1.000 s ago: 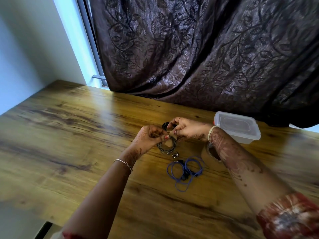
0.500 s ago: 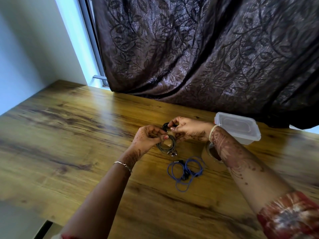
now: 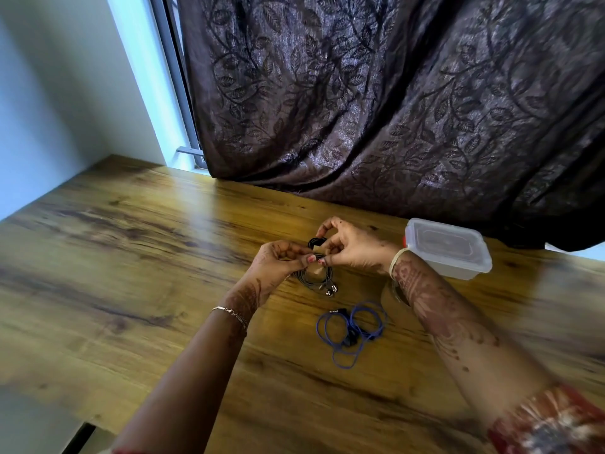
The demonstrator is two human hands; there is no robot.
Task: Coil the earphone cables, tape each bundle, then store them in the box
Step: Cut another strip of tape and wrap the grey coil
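Fingers (image 3: 302,257) of left hand (image 3: 278,262) and right hand (image 3: 357,249) pinch a round black cable coil (image 3: 322,279) with tan tape (image 3: 317,271).

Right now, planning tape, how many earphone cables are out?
2: black cable in left hand and right hand; blue cable on the table. The box may hide more.

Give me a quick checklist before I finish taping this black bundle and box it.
1. Grip on black coil by left hand and right hand: ok.
2. Seal of tape strip all round the coil: cannot tell.
3. Tucking of earbuds: not ok, they dangle below.
4. Opening of box: not ok, lid on.
5. Taping of blue earphones: not ok, loose on the table.
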